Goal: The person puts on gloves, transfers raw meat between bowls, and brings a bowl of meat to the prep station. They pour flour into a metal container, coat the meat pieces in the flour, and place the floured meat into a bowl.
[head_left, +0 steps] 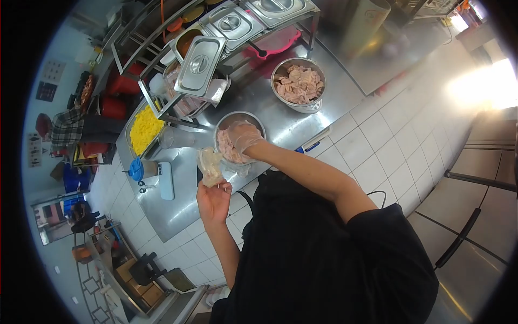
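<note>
My right hand (244, 136), in a clear plastic glove, reaches into a steel bowl (264, 123) of raw pinkish meat pieces (229, 148). Its fingers are hidden by the hand and the meat. Just left of that bowl, my bare left hand (215, 201) is closed around the lower end of a translucent, pale yellowish plastic packet or tub (210, 166), tilted upward. What is inside it cannot be made out. A second, larger steel pot (314, 108) with more raw meat stands farther back to the right.
A steel counter (189, 213) holds a tray of yellow diced food (144, 129), a blue-lidded cup (141, 169), a light blue phone (166, 181) and a clear container (175, 137). Lidded steel pans (199, 66) sit on a rack behind. Another person (67, 127) stands at far left.
</note>
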A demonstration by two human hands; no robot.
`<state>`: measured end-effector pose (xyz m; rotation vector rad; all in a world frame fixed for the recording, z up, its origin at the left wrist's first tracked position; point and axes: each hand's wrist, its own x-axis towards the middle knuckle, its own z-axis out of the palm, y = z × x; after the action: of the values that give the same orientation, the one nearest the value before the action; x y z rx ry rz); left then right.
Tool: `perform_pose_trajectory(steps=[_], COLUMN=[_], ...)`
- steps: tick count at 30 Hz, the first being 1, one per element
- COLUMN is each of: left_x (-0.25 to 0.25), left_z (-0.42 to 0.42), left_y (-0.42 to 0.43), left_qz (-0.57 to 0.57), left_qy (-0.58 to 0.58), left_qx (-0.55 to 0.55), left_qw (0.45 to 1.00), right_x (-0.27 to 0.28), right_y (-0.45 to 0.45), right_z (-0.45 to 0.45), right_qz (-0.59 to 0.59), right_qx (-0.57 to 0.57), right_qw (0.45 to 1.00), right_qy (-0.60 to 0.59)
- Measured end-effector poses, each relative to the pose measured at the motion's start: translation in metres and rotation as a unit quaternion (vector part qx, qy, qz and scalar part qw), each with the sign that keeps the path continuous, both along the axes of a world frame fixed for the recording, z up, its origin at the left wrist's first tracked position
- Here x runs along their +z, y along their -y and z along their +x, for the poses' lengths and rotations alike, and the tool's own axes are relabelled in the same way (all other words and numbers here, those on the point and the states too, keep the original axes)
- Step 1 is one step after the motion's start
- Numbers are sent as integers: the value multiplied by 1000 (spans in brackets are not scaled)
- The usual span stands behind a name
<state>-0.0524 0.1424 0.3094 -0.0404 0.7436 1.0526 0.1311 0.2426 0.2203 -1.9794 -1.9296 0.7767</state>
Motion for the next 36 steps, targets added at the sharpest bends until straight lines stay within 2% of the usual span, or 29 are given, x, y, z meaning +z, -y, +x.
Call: perform_pose_trajectory(steps=[2,5,8,11,14,17,19,22,25,27,30,33,36], left_x=[-2,-1,-6,-5,-5,-13,-17,-13,-6,-4,-3,-5,-8], left_z=[0,7,6,8,9,6,3,4,3,3,0,-4,-6], left_y=[0,1,-1,-3,-2,0,0,-2,-2,0,1,1,0], left_qz=[-2,-15,0,3,1,5,12,5,4,4,-5,-12,-11], left_qy=[-1,-34,-14,-15,-13,-15,-4,4,1,-4,-13,-19,-14], left_qx=[0,-3,-19,-18,-15,-9,-15,-3,9,15,27,35,39], left_qw=[1000,999,1000,1000,1000,1000,1000,1000,1000,1000,1000,999,999], right_x=[17,38,16,22,22,52,48,67,81,102,92,112,119], right_y=[-4,7,-8,-10,-13,-11,-26,-22,-21,-13,-1,6,11], right_z=[8,24,21,32,40,55,64,75,75,78,78,76,91], right_qz=[-60,33,10,-6,58,90,207,103,-90,-180,-150,-188,-174], right_qx=[19,62,-20,-28,-25,37,156,100,19,-32,15,-15,-31], right_qw=[997,998,997,993,990,984,963,955,891,857,822,800,815], right_qy=[-36,-2,-75,-111,-125,-148,-80,-261,-444,-482,-550,-569,-552])
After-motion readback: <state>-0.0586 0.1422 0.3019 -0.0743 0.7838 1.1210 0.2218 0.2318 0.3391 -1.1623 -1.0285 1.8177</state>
